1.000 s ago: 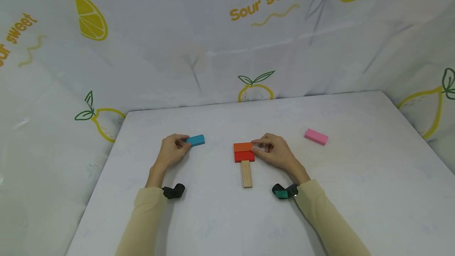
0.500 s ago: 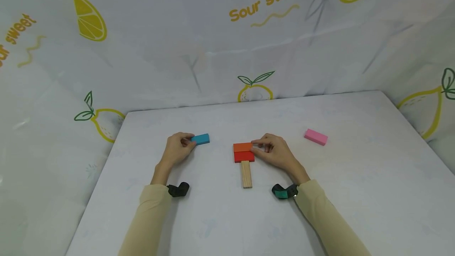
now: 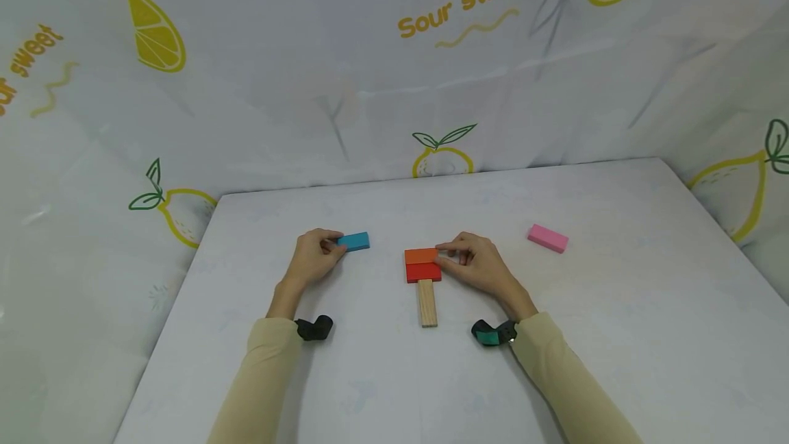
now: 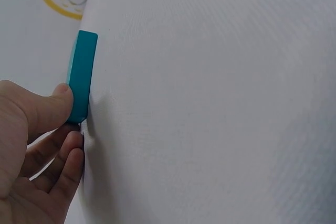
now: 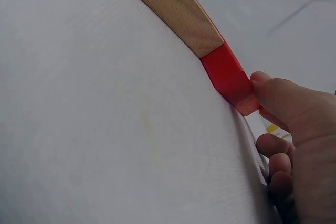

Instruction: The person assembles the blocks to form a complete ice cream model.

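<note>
My left hand pinches the left end of a blue wooden block between thumb and fingers. In the left wrist view the teal-looking block lies flat or just over the table; which one I cannot tell. At the middle, an orange block lies against the far side of a red block. A natural wood block runs from the red one towards me. My right hand pinches the orange block's right end, its thumb near the red block in the right wrist view.
A pink block lies slanted to the right of my right hand, farther back. The white-covered table meets a lemon-printed backdrop at its far edge. Each wrist wears a small dark camera.
My left hand has slid rightwards with the blue block, closer to the orange and red blocks. The right hand and the blocks by it have stayed in place.
</note>
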Tool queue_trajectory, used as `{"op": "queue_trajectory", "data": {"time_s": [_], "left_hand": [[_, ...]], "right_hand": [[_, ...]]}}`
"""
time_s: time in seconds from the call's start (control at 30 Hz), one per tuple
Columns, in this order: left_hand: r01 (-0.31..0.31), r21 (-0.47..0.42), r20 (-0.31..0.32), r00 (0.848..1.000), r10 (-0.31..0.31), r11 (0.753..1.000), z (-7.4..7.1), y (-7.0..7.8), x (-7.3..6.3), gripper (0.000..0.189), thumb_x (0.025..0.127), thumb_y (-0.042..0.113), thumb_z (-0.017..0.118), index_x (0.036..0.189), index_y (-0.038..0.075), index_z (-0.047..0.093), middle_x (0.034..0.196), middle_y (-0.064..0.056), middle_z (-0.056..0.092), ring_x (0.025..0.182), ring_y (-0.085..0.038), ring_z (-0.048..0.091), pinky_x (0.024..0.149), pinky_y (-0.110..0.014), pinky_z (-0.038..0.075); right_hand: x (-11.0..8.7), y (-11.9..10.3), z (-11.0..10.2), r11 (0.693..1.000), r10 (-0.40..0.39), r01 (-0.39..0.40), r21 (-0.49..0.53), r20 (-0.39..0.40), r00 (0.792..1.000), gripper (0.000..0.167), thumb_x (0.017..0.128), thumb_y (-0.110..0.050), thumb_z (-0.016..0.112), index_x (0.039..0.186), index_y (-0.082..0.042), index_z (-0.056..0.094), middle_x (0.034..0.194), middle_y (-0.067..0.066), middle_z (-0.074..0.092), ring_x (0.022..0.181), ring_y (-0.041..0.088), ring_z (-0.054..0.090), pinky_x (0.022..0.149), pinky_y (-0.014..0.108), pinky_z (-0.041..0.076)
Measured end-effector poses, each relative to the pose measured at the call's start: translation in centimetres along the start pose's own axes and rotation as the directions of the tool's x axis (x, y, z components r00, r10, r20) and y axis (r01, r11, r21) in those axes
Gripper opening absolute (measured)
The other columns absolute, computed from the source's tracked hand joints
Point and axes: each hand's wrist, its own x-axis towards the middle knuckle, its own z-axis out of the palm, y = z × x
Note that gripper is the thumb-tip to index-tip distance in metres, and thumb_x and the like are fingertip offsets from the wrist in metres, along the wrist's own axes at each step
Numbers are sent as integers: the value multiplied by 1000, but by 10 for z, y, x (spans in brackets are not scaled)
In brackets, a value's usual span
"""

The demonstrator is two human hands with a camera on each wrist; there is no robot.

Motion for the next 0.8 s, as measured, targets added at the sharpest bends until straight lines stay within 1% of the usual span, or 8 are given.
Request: {"op": "queue_trajectory", "data": {"time_s": [0.2, 0.63, 0.8], "left_hand": [[2, -9, 13, 1000, -2, 1000, 4, 6, 2, 31, 92, 8, 73, 119, -6, 71, 109, -23, 72, 89, -29, 68, 83, -41, 58], [2, -7, 33, 999, -1, 1000, 12, 15, 6, 30, 92, 10, 73, 118, -4, 73, 104, -20, 71, 87, -25, 67, 78, -35, 55], [-10, -16, 35, 999, 11, 1000, 15, 18, 7, 29, 92, 8, 73, 118, -4, 73, 103, -20, 72, 86, -25, 66, 78, -34, 55]], "right_hand": [[0, 0, 0, 1000, -5, 5, 9, -3, 1000, 25, 87, -23, 82, 108, -10, 81, 87, 0, 68, 65, 7, 49, 60, 21, 41], [0, 0, 1, 999, -30, 30, 21, -20, 999, 25, 86, -20, 83, 107, -8, 81, 85, 1, 68, 65, 5, 48, 59, 20, 41], [-1, -1, 0, 1000, -6, 6, 24, -9, 1000, 24, 86, -21, 83, 107, -9, 81, 85, 0, 67, 65, 6, 48, 59, 20, 40]]}}
